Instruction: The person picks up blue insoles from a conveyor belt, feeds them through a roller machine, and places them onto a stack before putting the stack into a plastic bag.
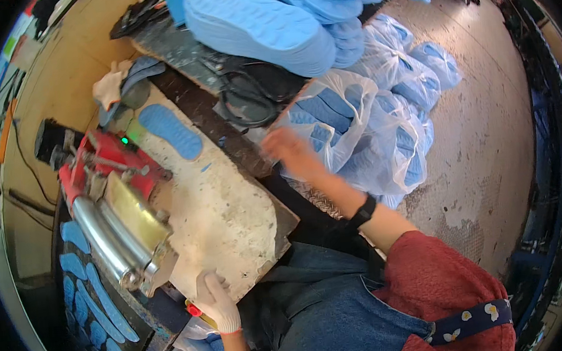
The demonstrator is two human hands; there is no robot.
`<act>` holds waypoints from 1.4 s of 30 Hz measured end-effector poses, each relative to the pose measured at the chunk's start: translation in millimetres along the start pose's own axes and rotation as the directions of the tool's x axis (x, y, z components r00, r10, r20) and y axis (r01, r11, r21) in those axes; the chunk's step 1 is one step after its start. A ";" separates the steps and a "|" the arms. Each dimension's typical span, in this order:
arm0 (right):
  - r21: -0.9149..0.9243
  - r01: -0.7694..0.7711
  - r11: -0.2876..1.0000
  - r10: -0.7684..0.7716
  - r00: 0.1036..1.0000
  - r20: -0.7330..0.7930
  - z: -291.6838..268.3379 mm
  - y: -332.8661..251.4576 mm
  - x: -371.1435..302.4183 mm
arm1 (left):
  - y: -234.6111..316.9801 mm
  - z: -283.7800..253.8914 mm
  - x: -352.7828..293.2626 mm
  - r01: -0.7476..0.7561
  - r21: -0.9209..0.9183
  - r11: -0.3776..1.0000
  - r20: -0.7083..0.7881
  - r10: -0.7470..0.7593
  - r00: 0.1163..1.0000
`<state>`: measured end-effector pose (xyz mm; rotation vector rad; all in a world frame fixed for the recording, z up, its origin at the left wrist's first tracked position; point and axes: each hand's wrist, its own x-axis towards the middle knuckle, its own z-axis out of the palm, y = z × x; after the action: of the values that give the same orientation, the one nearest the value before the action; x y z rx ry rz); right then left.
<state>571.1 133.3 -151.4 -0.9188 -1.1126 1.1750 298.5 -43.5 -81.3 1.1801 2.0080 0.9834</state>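
Observation:
My left hand (pixel 215 301), in a white glove, rests on the near edge of a worn, pale worktop (pixel 223 207), just beside the metal rollers of a red machine (pixel 113 203). It holds nothing. My right hand (pixel 289 149) is bare and blurred, with a black band on its wrist. It hovers with fingers apart over a clear plastic bag of blue insoles (pixel 328 108), to the right of the worktop. One blue insole (pixel 170 132) lies alone on the far part of the worktop.
A tall stack of blue insoles (pixel 261 23) lies on a dark bench behind. More tied bags of insoles (pixel 413 77) sit on the concrete floor at right. Loose blue insoles (pixel 91 292) fill a dark tray left of the machine. A red knob (pixel 194 310) sits under the worktop edge.

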 end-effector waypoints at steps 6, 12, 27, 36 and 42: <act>-0.191 -0.417 0.889 0.292 0.835 -0.466 -241.7 111.8 36.6 | 8.0 81.5 69.3 -0.399 0.249 0.882 0.129 0.378 0.917; -0.603 -0.579 0.548 0.647 0.751 -0.133 -241.8 206.3 71.3 | 13.0 96.5 77.0 -0.567 0.553 0.611 0.190 0.570 0.799; -0.716 -0.507 0.481 0.673 0.736 -0.069 -228.8 197.2 79.4 | 2.3 102.9 85.9 -0.535 0.648 0.543 0.232 0.528 0.817; -0.567 -0.572 0.592 0.717 0.696 0.046 -237.5 181.3 85.4 | 6.1 109.5 82.6 -0.471 0.446 0.761 0.103 0.480 0.871; -0.386 -0.549 0.741 0.602 0.798 0.021 -251.8 94.6 62.3 | 6.6 98.9 84.2 -0.641 0.661 0.391 0.302 0.643 0.704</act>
<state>796.7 214.2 -288.5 -1.5722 -1.2251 1.5895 343.8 63.2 -140.2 2.5673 1.9950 0.4153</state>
